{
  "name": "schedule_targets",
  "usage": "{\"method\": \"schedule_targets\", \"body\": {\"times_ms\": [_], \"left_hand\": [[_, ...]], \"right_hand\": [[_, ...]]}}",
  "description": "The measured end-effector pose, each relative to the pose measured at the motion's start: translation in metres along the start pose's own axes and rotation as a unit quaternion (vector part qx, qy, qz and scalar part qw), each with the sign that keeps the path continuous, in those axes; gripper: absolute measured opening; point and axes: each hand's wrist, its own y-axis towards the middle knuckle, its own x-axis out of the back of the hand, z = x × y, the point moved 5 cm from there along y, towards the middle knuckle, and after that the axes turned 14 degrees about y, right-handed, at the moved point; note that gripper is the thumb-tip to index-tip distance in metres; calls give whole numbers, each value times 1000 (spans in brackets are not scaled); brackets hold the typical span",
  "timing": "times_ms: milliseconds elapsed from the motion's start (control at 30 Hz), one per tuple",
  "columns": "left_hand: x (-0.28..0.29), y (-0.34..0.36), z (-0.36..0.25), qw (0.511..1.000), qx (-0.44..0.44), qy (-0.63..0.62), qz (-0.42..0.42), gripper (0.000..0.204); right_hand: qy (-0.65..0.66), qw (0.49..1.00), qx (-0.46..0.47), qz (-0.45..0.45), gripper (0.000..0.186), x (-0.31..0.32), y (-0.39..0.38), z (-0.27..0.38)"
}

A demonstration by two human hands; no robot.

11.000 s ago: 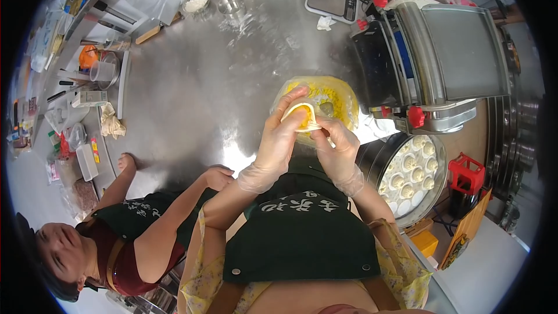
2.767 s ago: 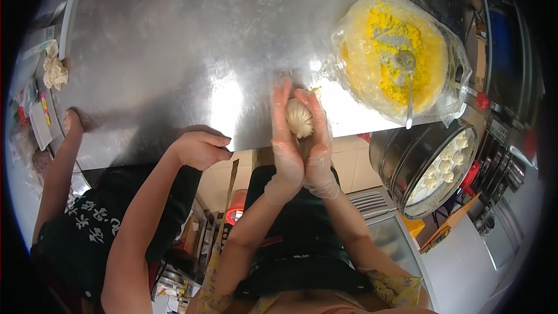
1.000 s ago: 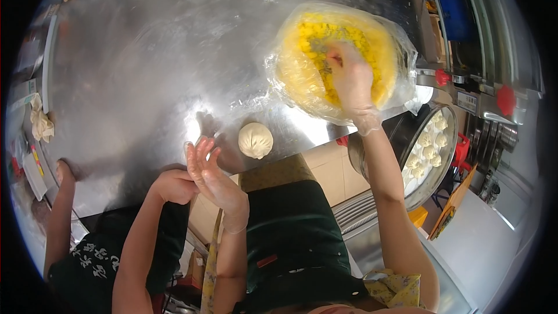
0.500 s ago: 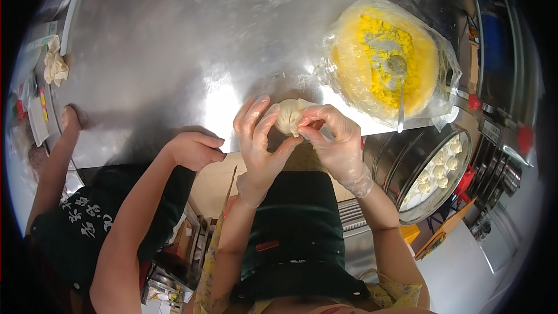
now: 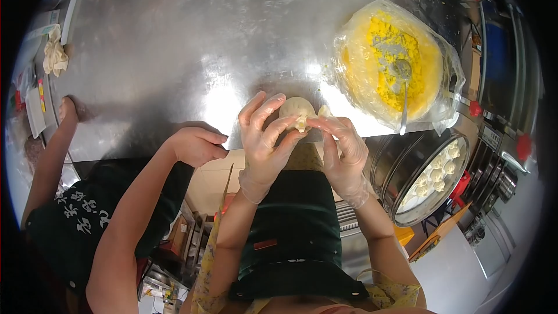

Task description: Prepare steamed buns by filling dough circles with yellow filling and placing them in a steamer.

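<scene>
My left hand (image 5: pixel 264 139), in a clear plastic glove, is closed around a round pale dough bun (image 5: pixel 296 107) just over the table's near edge. The bun's gathered, pleated tip faces me, with a trace of yellow at it. My right hand (image 5: pixel 347 150), gloved too, has its fingers bent in, and a fingertip presses on that tip at the bun's right side. A small pale piece of dough (image 5: pixel 324 110) sticks out behind the right fingers; how it is held is hidden.
On the steel table (image 5: pixel 157 46), a plastic-lined bowl (image 5: pixel 354 61) of yellow crumbly filling with a spoon (image 5: pixel 404 104) stands at right. A round steamer (image 5: pixel 401 215) with several finished buns is below it. A co-worker's hand (image 5: pixel 200 142) rests close on my left; a crumpled cloth (image 5: pixel 55 55) lies far left.
The bun has turned, so its gathered tip shows more plainly. My right hand has shifted slightly right and down, the small dough piece moving with it. The co-worker's hand has barely moved.
</scene>
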Motion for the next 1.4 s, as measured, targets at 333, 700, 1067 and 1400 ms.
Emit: {"method": "schedule_targets", "body": {"times_ms": [333,700,1067,1400], "left_hand": [[1,-3,1,1000,15,-24,11,50],[27,-34,36,982,106,-149,-44,45],[0,-27,47,962,124,-233,-63,71],[-5,-23,56,956,148,-203,-151,64]], "right_hand": [[-6,992,-61,-108,29,19,-19,-14],[-103,969,33,-223,30,80,15,-4],[196,970,-146,-22,84,-24,-19,-33],[-512,820,67,246,42,-69,19,-2]]}}
